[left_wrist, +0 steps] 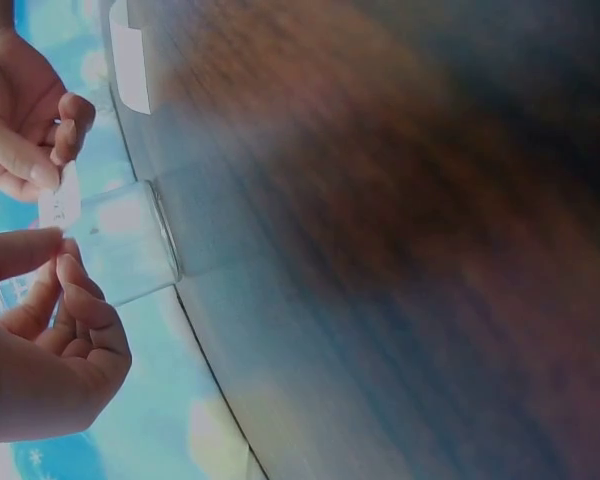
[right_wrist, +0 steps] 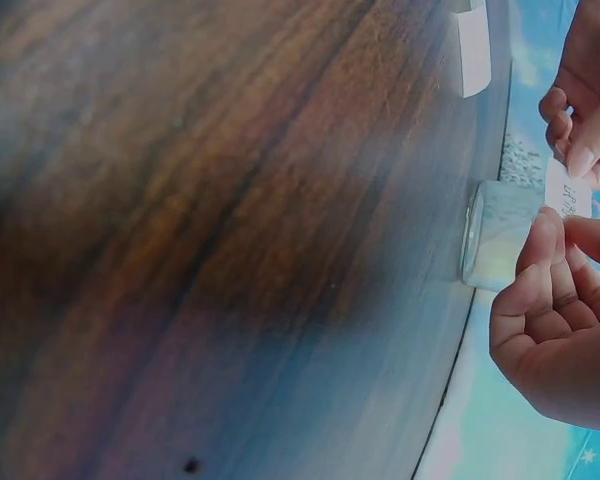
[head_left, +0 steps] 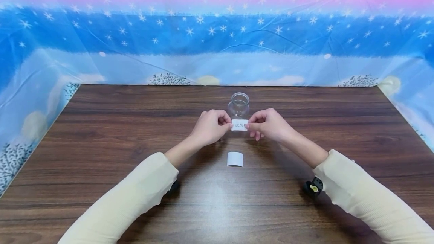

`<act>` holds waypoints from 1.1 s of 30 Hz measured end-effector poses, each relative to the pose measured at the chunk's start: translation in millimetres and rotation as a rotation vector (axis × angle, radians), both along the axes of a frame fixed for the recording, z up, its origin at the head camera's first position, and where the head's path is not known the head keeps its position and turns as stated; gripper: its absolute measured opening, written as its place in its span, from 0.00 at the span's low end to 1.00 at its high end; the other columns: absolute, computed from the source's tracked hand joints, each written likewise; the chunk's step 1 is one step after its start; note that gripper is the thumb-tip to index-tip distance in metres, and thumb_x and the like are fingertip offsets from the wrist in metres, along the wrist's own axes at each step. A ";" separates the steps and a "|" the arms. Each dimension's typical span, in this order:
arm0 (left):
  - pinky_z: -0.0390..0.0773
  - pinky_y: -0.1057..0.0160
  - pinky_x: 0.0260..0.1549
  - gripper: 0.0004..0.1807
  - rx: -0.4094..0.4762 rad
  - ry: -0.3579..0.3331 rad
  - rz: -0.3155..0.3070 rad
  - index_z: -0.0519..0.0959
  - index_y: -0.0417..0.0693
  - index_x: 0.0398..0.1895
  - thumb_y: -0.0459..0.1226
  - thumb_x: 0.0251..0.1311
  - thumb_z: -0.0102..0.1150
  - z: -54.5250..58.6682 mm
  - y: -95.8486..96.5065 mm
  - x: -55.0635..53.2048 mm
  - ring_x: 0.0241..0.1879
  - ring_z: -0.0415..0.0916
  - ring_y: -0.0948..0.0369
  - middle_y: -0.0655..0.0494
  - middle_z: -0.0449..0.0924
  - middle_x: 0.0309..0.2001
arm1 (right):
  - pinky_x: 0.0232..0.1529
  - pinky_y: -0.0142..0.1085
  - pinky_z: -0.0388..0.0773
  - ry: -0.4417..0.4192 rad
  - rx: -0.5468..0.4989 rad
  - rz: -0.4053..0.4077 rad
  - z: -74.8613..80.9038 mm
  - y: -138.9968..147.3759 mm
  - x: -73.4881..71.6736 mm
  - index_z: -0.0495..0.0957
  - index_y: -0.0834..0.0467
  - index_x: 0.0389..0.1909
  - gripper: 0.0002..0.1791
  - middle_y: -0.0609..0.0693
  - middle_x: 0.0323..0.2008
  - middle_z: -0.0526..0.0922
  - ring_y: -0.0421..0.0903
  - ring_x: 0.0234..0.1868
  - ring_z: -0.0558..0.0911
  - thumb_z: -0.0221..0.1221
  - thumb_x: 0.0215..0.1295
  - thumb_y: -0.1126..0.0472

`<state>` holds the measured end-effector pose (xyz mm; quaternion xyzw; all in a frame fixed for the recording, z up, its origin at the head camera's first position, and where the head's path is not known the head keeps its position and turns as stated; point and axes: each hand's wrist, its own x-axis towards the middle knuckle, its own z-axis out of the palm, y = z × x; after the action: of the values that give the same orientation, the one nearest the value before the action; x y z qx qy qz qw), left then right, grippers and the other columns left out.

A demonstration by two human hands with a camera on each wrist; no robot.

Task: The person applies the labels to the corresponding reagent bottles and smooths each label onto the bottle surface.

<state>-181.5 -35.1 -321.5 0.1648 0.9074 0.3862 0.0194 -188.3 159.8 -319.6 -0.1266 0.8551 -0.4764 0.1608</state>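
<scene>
A small white label [head_left: 239, 125] with dark handwritten characters is stretched between both hands, in front of a clear glass jar [head_left: 240, 104]. My left hand [head_left: 211, 126] pinches the label's left end between thumb and forefinger. At the other end, the thumb and forefinger of my right hand [head_left: 269, 124] pinch it, covering part of the writing. The jar stands upright on the table without a lid, its round mouth facing up. In the left wrist view the label [left_wrist: 60, 200] overlaps the jar's side [left_wrist: 125, 240]; the right wrist view shows its writing as well.
On the brown wood-grain table [head_left: 118, 131], a curved piece of white paper [head_left: 235, 159] lies nearer to me than the jar. A snowflake-patterned cloth [head_left: 203, 29] hangs behind the table's far edge. Dark wrist devices [head_left: 313, 187] show below the cream sleeves.
</scene>
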 end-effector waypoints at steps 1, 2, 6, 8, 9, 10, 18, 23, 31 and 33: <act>0.69 0.66 0.28 0.03 0.001 0.000 0.004 0.78 0.45 0.25 0.34 0.55 0.58 0.2 0.1 0.1 0.24 0.71 0.63 0.58 0.76 0.22 | 0.22 0.35 0.73 0.001 0.002 -0.001 0.2 0.0 0.1 0.77 0.69 0.31 0.08 0.54 0.19 0.79 0.45 0.18 0.76 0.57 0.61 0.66; 0.69 0.66 0.28 0.03 0.002 0.000 0.007 0.78 0.45 0.25 0.34 0.55 0.58 0.4 0.2 0.3 0.24 0.71 0.63 0.58 0.76 0.22 | 0.23 0.35 0.73 0.001 0.003 -0.001 0.5 0.0 0.1 0.77 0.69 0.31 0.08 0.54 0.19 0.79 0.45 0.18 0.76 0.57 0.61 0.66; 0.68 0.66 0.28 0.03 0.006 -0.012 0.018 0.78 0.45 0.25 0.34 0.55 0.58 1.3 0.3 0.7 0.24 0.70 0.63 0.58 0.76 0.22 | 0.24 0.36 0.74 0.001 0.001 -0.005 1.0 -1.0 0.5 0.77 0.69 0.31 0.08 0.54 0.19 0.79 0.45 0.18 0.77 0.56 0.62 0.66; 0.68 0.66 0.27 0.03 0.007 -0.019 0.019 0.78 0.45 0.26 0.34 0.55 0.58 1.8 0.2 1.1 0.23 0.70 0.62 0.58 0.76 0.22 | 0.24 0.37 0.75 0.001 0.000 -0.006 0.6 -1.3 0.4 0.77 0.69 0.31 0.08 0.53 0.19 0.79 0.45 0.18 0.77 0.56 0.62 0.66; 0.68 0.66 0.27 0.03 0.006 -0.022 0.019 0.78 0.45 0.26 0.34 0.55 0.58 2.2 0.2 1.2 0.23 0.70 0.62 0.58 0.76 0.22 | 0.24 0.37 0.75 0.000 -0.001 -0.007 0.1 -1.4 0.3 0.77 0.69 0.31 0.08 0.53 0.19 0.79 0.45 0.18 0.77 0.56 0.62 0.66; 0.68 0.66 0.27 0.03 0.005 -0.022 0.018 0.78 0.45 0.26 0.34 0.55 0.58 2.6 0.2 1.5 0.23 0.70 0.62 0.58 0.76 0.22 | 0.24 0.36 0.75 0.001 -0.001 -0.006 -0.3 -1.2 -0.1 0.77 0.69 0.31 0.08 0.53 0.19 0.79 0.45 0.18 0.77 0.56 0.62 0.66; 0.68 0.66 0.26 0.04 -0.010 -0.010 0.014 0.79 0.45 0.26 0.36 0.56 0.57 1.5 0.4 0.3 0.22 0.69 0.62 0.58 0.75 0.21 | 0.25 0.37 0.75 0.011 -0.005 -0.007 -1.8 1.1 -1.6 0.78 0.68 0.32 0.09 0.54 0.19 0.79 0.47 0.19 0.77 0.56 0.62 0.65; 0.68 0.66 0.25 0.04 -0.012 -0.006 0.014 0.79 0.46 0.27 0.36 0.56 0.57 0.0 0.7 -0.5 0.22 0.70 0.62 0.59 0.76 0.21 | 0.24 0.37 0.75 0.043 -0.022 0.013 -1.1 2.8 -0.8 0.78 0.69 0.31 0.09 0.54 0.19 0.79 0.46 0.19 0.78 0.56 0.62 0.65; 0.68 0.66 0.26 0.05 -0.017 0.002 0.018 0.79 0.46 0.26 0.37 0.57 0.58 0.3 -0.3 -1.3 0.22 0.70 0.63 0.60 0.75 0.21 | 0.23 0.35 0.74 0.032 -0.026 -0.002 -1.8 2.7 -3.6 0.77 0.71 0.33 0.10 0.54 0.19 0.79 0.45 0.19 0.78 0.56 0.62 0.65; 0.67 0.66 0.26 0.06 -0.019 0.004 0.016 0.79 0.46 0.26 0.38 0.57 0.58 0.4 -0.6 -1.5 0.22 0.70 0.63 0.60 0.75 0.20 | 0.23 0.34 0.74 0.020 -0.018 -0.013 -2.5 2.8 -4.5 0.77 0.71 0.33 0.10 0.55 0.20 0.79 0.45 0.19 0.78 0.56 0.62 0.65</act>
<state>-183.0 -35.6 -321.0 0.1580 0.9123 0.3776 0.0162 -192.8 162.5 -322.1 -0.1273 0.8531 -0.4838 0.1479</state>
